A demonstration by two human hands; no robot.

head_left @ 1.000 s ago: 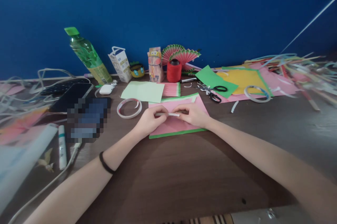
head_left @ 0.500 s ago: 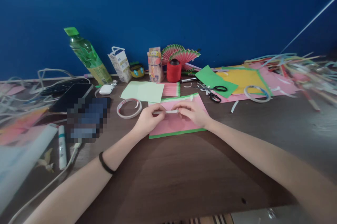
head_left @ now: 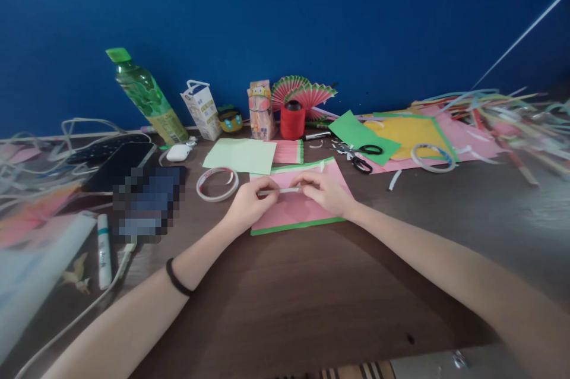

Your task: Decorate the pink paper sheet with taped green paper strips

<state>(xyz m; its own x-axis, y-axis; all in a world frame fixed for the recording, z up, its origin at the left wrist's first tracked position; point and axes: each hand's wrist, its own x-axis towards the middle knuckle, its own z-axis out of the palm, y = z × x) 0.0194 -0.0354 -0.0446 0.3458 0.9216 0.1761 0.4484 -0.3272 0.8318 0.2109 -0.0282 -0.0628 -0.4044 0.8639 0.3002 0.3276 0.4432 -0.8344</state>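
Observation:
A thin white strip of double-sided tape is stretched level between my two hands. My left hand pinches its left end, while the fingers of my right hand close on the right end. Both hands are over a pink paper sheet with green borders along its near and far edges. Whether the strip touches the paper I cannot tell. A small white scrap is at the sheet's far edge. Left of the sheet lies a tape roll. The fingertips partly hide the strip's ends.
Black-handled scissors and green paper lie to the right, near another tape roll. Pale green paper, a red thread spool and paper fans sit behind. A bottle, phone and marker are left.
The view has shifted very slightly. Both hands keep the same hold on the strip above the pink sheet, with hardly any movement.

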